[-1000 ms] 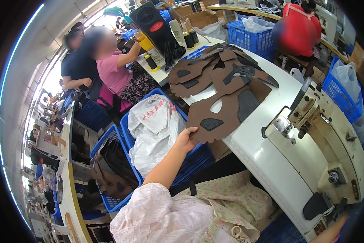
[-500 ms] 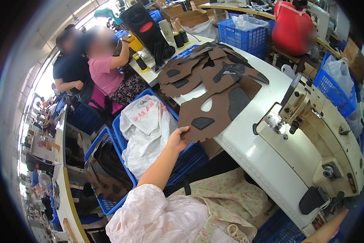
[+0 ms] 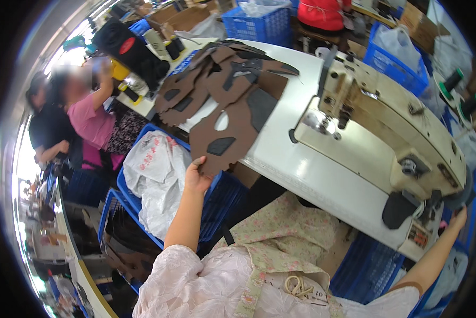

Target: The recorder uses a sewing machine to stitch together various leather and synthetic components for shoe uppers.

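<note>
My left hand [image 3: 197,176] pinches the near edge of a brown cut shoe-upper sheet [image 3: 237,132] between thumb and fingers. The flat sheet has black patches and an oval hole, and it overhangs the front left edge of the white sewing table [image 3: 285,161]. Behind it lies a loose pile of similar brown pieces [image 3: 187,87]. At the far right, my right hand [image 3: 459,217] is closed at the dark handwheel [image 3: 459,197] of the cream sewing machine [image 3: 375,127]; its fingers are partly hidden.
A white plastic sack [image 3: 156,180] fills a blue crate beside the table, with another blue crate [image 3: 108,209] of brown pieces to its left. Thread cones [image 3: 129,93] stand at the table's far left. Two people are at the left; a person in red [image 3: 322,16] sits beyond.
The view has swung right, so the table and machine sit further left. My right hand has come up to the machine's handwheel. My left hand still holds the brown sheet.
</note>
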A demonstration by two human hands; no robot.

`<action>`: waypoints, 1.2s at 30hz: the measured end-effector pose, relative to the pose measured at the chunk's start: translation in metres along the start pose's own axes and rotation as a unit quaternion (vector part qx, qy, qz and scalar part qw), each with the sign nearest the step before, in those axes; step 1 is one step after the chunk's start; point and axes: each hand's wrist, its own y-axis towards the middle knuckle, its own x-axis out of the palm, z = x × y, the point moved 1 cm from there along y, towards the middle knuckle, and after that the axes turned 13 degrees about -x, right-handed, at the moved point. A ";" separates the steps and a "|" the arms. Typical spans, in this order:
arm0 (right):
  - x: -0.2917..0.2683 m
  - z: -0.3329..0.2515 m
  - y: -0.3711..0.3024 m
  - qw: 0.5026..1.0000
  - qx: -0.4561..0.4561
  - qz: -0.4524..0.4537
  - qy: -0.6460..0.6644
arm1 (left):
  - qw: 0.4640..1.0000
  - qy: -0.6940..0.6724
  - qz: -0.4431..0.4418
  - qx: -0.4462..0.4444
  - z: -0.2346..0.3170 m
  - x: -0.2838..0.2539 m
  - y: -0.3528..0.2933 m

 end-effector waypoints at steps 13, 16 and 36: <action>0.023 -0.132 -0.365 0.926 -0.376 -0.011 -0.028 | 0.976 -0.112 -0.188 0.005 0.020 0.011 -0.005; 0.074 -0.104 -0.499 0.892 -0.353 -0.238 -0.152 | 0.975 -0.131 -0.177 0.002 0.016 0.015 -0.010; 0.338 0.006 -0.781 0.820 0.116 -0.560 -0.002 | 0.942 -0.174 -0.231 -0.172 -0.070 -0.017 -0.041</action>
